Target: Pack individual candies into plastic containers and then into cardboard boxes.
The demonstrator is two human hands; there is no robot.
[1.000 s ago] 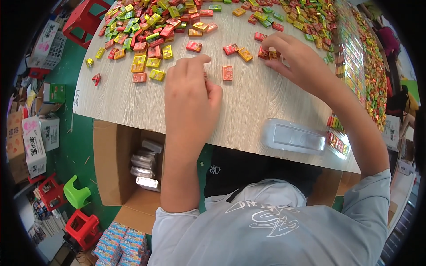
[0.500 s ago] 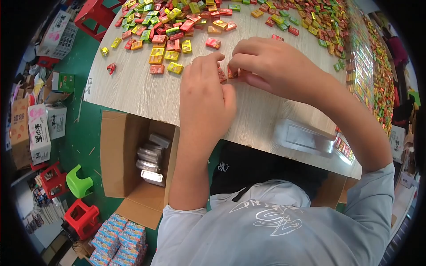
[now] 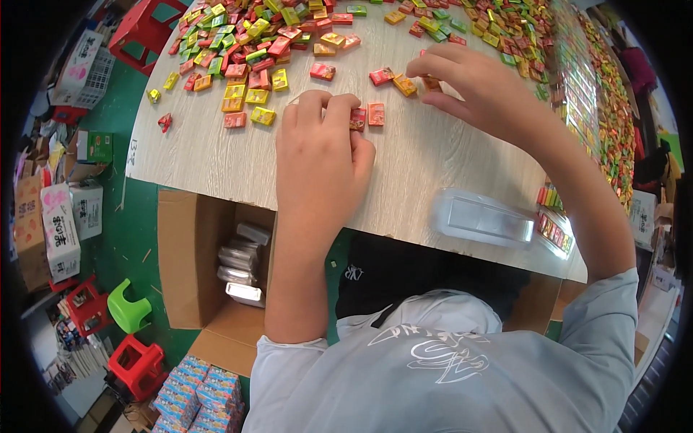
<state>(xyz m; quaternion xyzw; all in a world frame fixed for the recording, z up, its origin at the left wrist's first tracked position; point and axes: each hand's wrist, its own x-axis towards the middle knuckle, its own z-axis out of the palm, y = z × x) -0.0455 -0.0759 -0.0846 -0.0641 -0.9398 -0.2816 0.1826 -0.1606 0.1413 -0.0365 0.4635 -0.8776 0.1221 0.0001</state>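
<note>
My left hand [image 3: 317, 155] rests on the table with its fingers curled, and a small red wrapped candy [image 3: 357, 119] shows between its forefinger and thumb. Right beside that one stands an orange-red candy [image 3: 376, 114], clear of the fingers. Farther right, my right hand [image 3: 473, 90] has its thumb and fingertips around an orange candy [image 3: 431, 84], partly hidden by the fingers. A yellow-orange candy [image 3: 404, 85] and a red candy [image 3: 381, 76] lie just left of those fingertips. Another red candy [image 3: 323, 71] lies beyond my left hand.
Mixed candies [image 3: 260, 32] are heaped at the far left, with more along the right side. Near the table's front edge lies a clear plastic box [image 3: 484, 220], beside a filled candy pack [image 3: 554, 232]. Below the table, an open carton [image 3: 180, 252] holds several clear boxes.
My right hand has moved right and away from my left hand, uncovering the orange-red candy and the candies beyond. My left hand stays near the same candies. The whole view has shifted slightly.
</note>
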